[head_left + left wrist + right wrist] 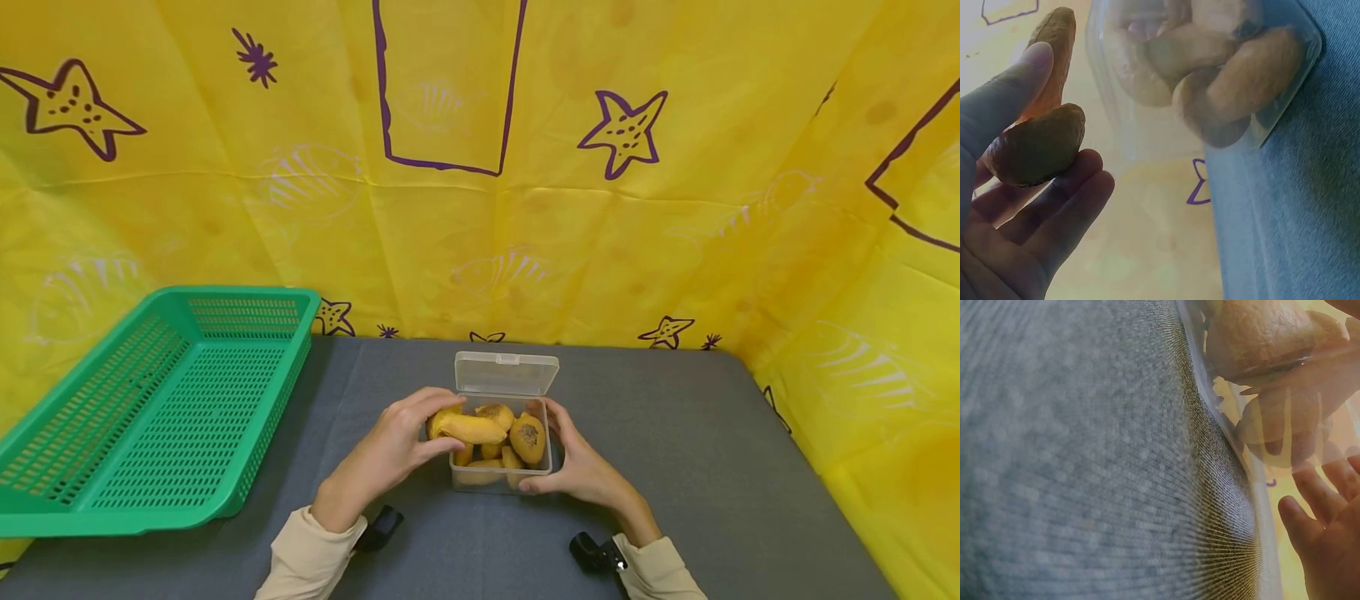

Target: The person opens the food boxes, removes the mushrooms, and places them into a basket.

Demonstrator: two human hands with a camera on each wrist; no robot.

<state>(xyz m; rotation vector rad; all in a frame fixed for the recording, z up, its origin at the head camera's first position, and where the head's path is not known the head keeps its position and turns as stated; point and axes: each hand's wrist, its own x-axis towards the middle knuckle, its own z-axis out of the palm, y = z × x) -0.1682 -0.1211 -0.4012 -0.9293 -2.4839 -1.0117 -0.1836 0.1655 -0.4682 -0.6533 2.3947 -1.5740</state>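
A clear plastic box [491, 486] with its hinged lid [506, 373] raised sits on the grey cloth. Inside it lie several yellow-brown, rounded, elongated food pieces [528, 438], some with dark brown patches; their exact kind is unclear. Over the box's left side, my left hand [401, 437] pinches a yellow-brown food piece [472, 429] between thumb and fingers. The left wrist view shows a long part and a rounded part [1038, 147] in that grip; I cannot tell whether they are joined. My right hand [581, 467] holds the box at its right side, thumb at the front corner.
A green perforated plastic basket [225, 500] stands to the left on the grey cloth [675, 467]. A yellow printed curtain [420, 250] hangs behind the table and along its right side. Black wrist devices [378, 529] sit at both cuffs.
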